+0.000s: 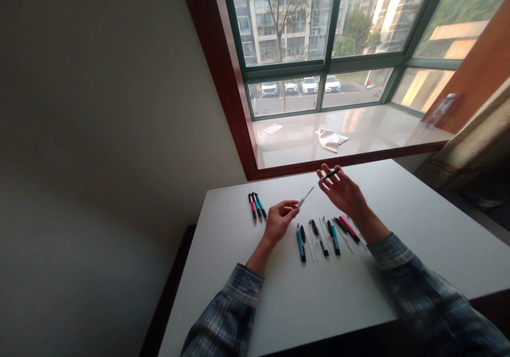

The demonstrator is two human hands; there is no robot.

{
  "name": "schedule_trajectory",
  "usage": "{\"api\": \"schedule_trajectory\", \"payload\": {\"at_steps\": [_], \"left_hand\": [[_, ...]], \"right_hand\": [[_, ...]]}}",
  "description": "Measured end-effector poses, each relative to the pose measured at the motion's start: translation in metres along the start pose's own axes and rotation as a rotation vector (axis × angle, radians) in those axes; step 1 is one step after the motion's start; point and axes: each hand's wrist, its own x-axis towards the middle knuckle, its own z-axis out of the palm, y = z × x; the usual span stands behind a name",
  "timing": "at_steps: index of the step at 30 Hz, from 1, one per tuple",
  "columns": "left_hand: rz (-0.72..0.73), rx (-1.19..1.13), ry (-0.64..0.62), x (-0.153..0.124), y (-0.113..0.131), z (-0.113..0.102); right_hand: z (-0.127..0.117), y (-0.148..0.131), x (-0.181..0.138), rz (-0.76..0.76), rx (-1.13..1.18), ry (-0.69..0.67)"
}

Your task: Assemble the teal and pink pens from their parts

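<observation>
Left hand [279, 221]: fingers pinching white pen refill [303, 201] over bench [319, 298]. Right hand [345, 192]: fingers grasping dark pen barrel [330, 175], near refill tip. Loose pen parts [301, 246] lined up below; assembled pens [257, 206] left of left hand.

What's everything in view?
Table: one, white, foreground
Pens: about three, red, teal, table left
Parts: many, mixed colours, table middle
Thin piece: one, white, left hand
Pen piece: one, dark, right hand
Window: one, green, ahead
Sill: one, pale, ahead
Paper: one, white, sill
Cloth: one, white, sill
Bottle: one, clear, sill
Cars: four, white, outside
Buildings, trees: several, mixed, outside
Curtain: one, beige, right
Wall: one, grey, left
Sleeves: two, blue, forearms
Hands: two, bare, raised
</observation>
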Motion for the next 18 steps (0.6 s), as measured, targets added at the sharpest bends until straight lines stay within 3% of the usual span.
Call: {"api": "schedule_trajectory", "payload": {"at_steps": [4, 9, 13, 18], "left_hand": [[0.079, 0.055, 0.128, 0.003, 0.000, -0.007], [0.256, 0.265, 0.308, 0.005, 0.005, -0.018], [0.322, 0.371, 0.352, 0.005, 0.009, -0.024], [0.360, 0.431, 0.344, 0.005, 0.011, -0.024]], "right_hand": [[-0.006, 0.003, 0.003, 0.082, 0.017, 0.049], [0.006, 0.023, -0.003, 0.145, -0.277, -0.062], [0.006, 0.028, -0.005, 0.057, -0.426, 0.014], [-0.005, 0.030, 0.001, 0.051, -0.277, 0.100]]}}
